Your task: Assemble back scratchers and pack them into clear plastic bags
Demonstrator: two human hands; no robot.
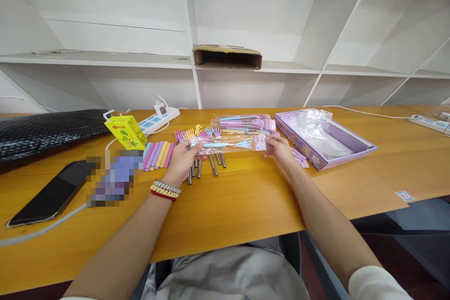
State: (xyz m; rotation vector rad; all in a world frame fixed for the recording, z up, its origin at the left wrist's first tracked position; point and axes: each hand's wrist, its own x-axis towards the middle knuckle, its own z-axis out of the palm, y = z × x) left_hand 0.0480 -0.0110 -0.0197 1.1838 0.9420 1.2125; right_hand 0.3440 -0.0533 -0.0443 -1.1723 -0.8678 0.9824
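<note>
Between my two hands a blue back scratcher in a clear plastic bag [228,144] is stretched level above the table. My left hand [183,161] grips the bag's handle end, fingers closed. At the other end my right hand [281,150] pinches the printed header by the claw. Behind the bag lie loose back scratcher claws with metal rods [213,165], partly hidden by it. Several pastel handles [160,155] sit in a row left of my left hand. More bagged back scratchers [242,122] are piled just beyond.
A purple display box [316,164] with clear plastic inside stands at right, printed cards [300,157] beside it. At left are a yellow drink carton [126,132], a power strip [160,120], a phone [52,192] and a white cable. A cardboard box [228,57] rests on the shelf.
</note>
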